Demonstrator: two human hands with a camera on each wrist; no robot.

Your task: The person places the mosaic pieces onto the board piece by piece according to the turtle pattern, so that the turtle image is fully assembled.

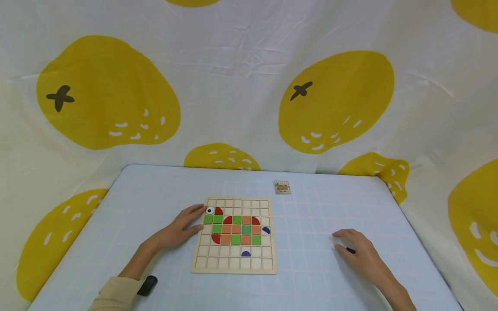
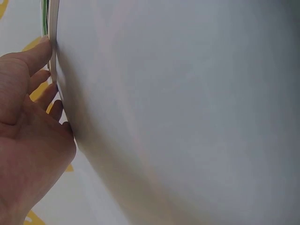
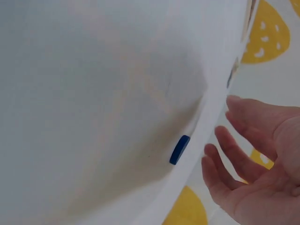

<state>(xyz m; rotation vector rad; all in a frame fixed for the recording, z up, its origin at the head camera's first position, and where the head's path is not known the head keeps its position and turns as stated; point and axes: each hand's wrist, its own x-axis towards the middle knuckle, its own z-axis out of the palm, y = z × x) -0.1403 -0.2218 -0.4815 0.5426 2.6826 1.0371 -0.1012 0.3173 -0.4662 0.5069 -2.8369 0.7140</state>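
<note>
A light wooden grid board (image 1: 233, 271) lies on the table with coloured tiles in its squares. Its tiles are red quarter-rounds, green and orange squares, a round eye tile (image 1: 210, 210) and two blue half-round tiles (image 1: 246, 254). My left hand (image 1: 177, 231) rests at the board's left edge, fingers extended and thumb lower on the same side. To the right of the board, my right hand (image 1: 361, 252) hovers low over the table with loosely bent fingers and nothing between them. Below it, a small dark blue piece (image 3: 179, 150) lies on the cloth.
A small picture card (image 1: 282, 187) lies behind the board, towards the back of the table. Near the left sleeve is a black object (image 1: 148, 285). A white curtain with yellow fruit prints (image 1: 334, 103) hangs along the table's back edge.
</note>
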